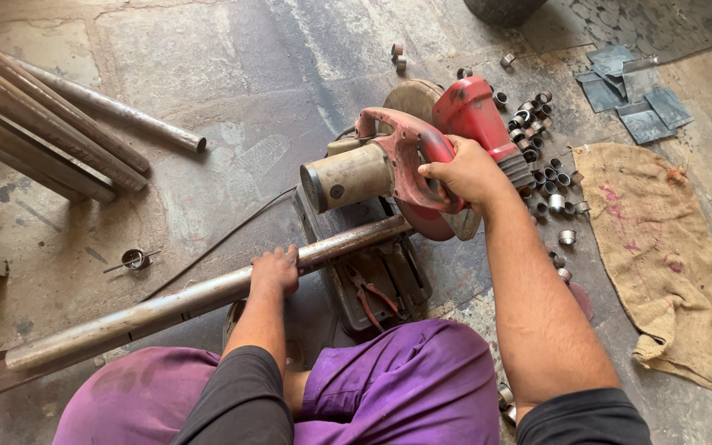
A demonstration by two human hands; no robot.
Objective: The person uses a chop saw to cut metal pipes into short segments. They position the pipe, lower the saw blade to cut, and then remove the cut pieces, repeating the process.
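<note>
While our left hand (274, 270) presses the long steel pipe (183, 303) flat across the saw's base for steadiness, our right hand (459, 173) wraps closed around the red chop saw (422, 156) handle, cut rings (541, 177) heaped far right.

The cutting disc (422, 221) of the chop saw (405, 156) is mostly hidden behind the right hand (459, 173) and the guard. The long pipe (183, 301) vanishes under the left hand (275, 270), and its far end is hidden under the saw. The stacked pipes (35, 124) run off the left edge. A dark round vessel (504, 8) is cut off at the top.
</note>
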